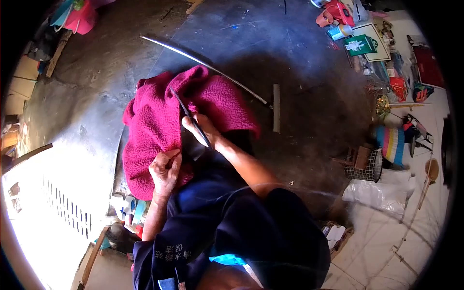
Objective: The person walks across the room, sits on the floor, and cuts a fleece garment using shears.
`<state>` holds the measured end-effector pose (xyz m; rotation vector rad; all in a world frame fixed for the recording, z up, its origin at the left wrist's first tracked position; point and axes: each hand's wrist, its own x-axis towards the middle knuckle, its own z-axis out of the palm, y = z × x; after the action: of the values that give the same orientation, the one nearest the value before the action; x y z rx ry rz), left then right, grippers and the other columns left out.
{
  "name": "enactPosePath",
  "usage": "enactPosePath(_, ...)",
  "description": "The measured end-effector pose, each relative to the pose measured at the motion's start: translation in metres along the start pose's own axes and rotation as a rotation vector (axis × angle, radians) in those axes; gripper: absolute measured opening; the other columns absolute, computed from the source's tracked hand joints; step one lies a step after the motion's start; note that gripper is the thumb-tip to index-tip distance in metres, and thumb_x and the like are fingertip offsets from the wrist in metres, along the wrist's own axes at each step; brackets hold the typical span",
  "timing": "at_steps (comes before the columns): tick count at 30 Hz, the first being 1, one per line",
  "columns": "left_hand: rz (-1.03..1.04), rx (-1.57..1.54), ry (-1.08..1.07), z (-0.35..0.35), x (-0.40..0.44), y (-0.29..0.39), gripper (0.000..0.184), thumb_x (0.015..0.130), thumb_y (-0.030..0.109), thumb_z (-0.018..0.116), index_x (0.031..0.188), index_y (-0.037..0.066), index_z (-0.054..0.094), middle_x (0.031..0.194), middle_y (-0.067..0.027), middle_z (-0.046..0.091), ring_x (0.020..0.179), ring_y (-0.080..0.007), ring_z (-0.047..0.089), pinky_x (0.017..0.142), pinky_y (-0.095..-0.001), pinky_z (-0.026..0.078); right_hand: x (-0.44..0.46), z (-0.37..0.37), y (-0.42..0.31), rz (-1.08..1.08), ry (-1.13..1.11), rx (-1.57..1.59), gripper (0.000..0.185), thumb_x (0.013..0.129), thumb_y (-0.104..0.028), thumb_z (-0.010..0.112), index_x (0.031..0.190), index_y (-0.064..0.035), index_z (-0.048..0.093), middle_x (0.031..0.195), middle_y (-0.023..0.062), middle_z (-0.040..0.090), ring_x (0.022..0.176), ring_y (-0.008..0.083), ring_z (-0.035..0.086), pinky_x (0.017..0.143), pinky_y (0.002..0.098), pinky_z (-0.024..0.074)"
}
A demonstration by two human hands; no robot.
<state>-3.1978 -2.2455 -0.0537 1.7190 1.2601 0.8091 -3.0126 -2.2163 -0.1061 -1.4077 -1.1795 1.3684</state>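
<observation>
A magenta fleece cloth lies in loose folds over my lap and knees. My left hand is closed, its fingers pinching the near part of the cloth. In my right hand is a long, slim, dark tool with a pointed end, seen edge-on; whether it is a knife or closed scissors I cannot tell. Its tip points away from me over the cloth, and its other end sticks out past my palm. The right fingers are partly hidden behind the tool and cloth.
Beyond the cloth, a long-handled floor squeegee lies on the dark floor. At the right are a green first-aid box, a wire basket and a white plastic bag. A pink bucket stands far left. Bottles sit beside my left forearm.
</observation>
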Motion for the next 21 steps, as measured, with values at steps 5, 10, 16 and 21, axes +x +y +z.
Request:
enactPosePath(5,-0.186,-0.094,0.025,0.0,-0.004,0.001,0.01,0.076,0.002,0.066,0.086,0.001,0.066,0.073,-0.0044,0.065,0.067,-0.0088,0.059,0.065,-0.023,0.048,-0.012,-0.003,-0.009,0.03,0.185,-0.018,0.043,0.089,-0.038,0.053,0.061,-0.0049,0.048,0.051,0.0031,0.039,0.052,0.0105,0.039,0.049,0.0333,0.0341)
enactPosePath(10,-0.082,-0.026,0.019,0.001,-0.004,0.002,0.011,0.075,0.0,0.066,0.085,0.001,0.066,0.074,-0.0064,0.065,0.066,-0.0106,0.06,0.064,-0.0234,0.048,-0.016,0.002,-0.002,-0.02,0.202,-0.006,0.044,0.09,-0.04,0.052,0.062,-0.0064,0.045,0.054,-0.0037,0.035,0.054,0.0072,0.036,0.048,0.0299,0.0318)
enactPosePath(16,-0.034,0.005,0.014,0.001,-0.003,0.01,0.012,0.074,0.001,0.067,0.086,0.001,0.066,0.071,-0.0066,0.062,0.061,-0.0113,0.058,0.059,-0.0238,0.047,0.006,0.006,-0.014,0.045,0.113,-0.031,0.057,0.09,-0.055,0.041,0.058,-0.0075,0.04,0.052,-0.0035,0.031,0.054,0.0082,0.034,0.047,0.0311,0.0296)
enactPosePath(21,-0.099,-0.026,0.002,-0.001,-0.005,0.003,0.01,0.075,0.001,0.066,0.085,0.001,0.066,0.07,-0.0041,0.061,0.061,-0.0086,0.055,0.059,-0.022,0.045,0.005,-0.009,-0.018,0.253,-0.034,0.599,0.035,0.09,-0.042,0.046,0.073,-0.0115,0.051,0.049,-0.0049,0.04,0.035,0.0053,0.034,0.031,0.0221,0.0268)
